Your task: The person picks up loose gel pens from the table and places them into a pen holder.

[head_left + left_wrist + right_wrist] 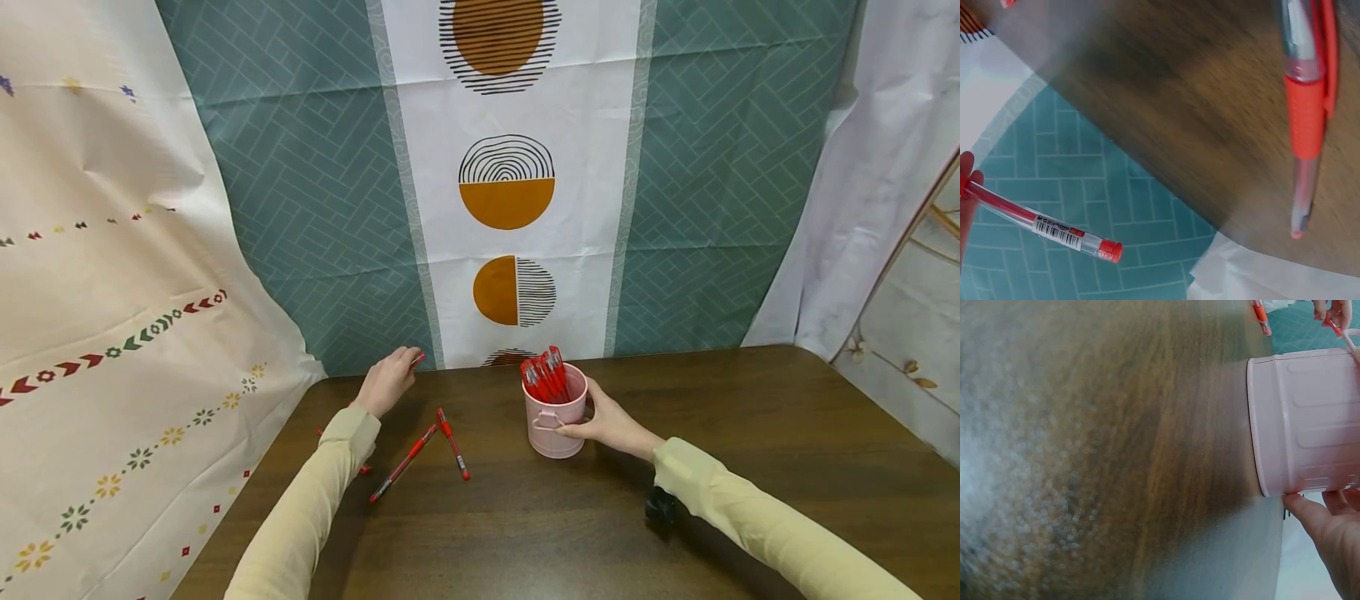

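Observation:
My left hand (386, 383) pinches a red pen (1063, 231) above the far left part of the table; its barrel with a barcode label sticks out past the fingertips in the left wrist view. My right hand (617, 423) grips a small pink bucket (555, 435) from its right side, thumb by the little handle and fingers behind. The bucket stands upright and holds several red pens (546, 379), which lean to its left. In the right wrist view the fingers lie along the wall of the bucket (1322, 419).
Two red pens, one slanted (402, 463) and one nearer the bucket (453, 444), lie on the brown wooden table (495, 542). More red ends (365, 469) peek out beside the left sleeve. Patterned cloth (315, 208) hangs behind the table's far edge.

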Action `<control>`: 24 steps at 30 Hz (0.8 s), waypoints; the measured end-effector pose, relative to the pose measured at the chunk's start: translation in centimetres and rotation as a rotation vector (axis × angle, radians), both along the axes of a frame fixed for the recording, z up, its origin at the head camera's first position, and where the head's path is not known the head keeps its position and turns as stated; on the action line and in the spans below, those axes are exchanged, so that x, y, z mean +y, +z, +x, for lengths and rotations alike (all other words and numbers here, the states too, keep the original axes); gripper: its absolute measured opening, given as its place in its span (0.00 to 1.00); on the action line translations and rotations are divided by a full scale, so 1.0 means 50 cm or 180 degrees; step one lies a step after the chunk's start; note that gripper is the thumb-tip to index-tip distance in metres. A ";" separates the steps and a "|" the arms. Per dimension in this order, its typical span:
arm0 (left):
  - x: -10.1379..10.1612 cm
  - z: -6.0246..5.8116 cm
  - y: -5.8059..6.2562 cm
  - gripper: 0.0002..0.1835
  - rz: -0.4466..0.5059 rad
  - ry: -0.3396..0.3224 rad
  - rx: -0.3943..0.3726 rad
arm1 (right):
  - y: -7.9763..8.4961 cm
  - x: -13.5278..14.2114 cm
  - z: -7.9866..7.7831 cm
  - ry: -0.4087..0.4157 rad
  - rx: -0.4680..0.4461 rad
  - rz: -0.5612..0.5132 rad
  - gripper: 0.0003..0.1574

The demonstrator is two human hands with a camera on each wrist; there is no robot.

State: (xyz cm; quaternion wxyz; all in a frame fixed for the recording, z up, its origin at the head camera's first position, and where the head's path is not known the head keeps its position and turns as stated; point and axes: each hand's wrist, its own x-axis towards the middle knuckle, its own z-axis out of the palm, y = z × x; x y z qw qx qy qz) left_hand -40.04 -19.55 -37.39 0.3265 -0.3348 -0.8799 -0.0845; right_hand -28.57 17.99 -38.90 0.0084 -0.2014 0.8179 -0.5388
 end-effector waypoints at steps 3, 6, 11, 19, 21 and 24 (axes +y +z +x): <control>0.005 0.004 0.005 0.20 0.0002 0.0000 -0.0039 | 0.001 -0.001 0.001 0.0010 0.0007 -0.0016 0.58; 0.010 0.010 0.012 0.20 0.0060 -0.0016 -0.0074 | -0.006 0.000 -0.004 0.0012 0.0024 -0.0039 0.58; 0.025 0.016 0.023 0.20 0.0255 -0.0022 -0.0125 | -0.048 0.010 -0.036 -0.0028 0.0136 -0.0055 0.59; 0.055 0.028 0.043 0.16 0.0631 -0.0136 -0.0158 | -0.047 0.010 -0.035 -0.0045 0.0123 -0.0034 0.60; 0.062 0.032 0.048 0.16 0.0723 -0.0184 -0.0190 | -0.034 0.007 -0.026 -0.0022 0.0093 -0.0064 0.59; 0.073 0.037 0.055 0.16 0.0828 -0.0224 -0.0231 | -0.013 0.002 -0.011 0.0024 0.0033 -0.0106 0.58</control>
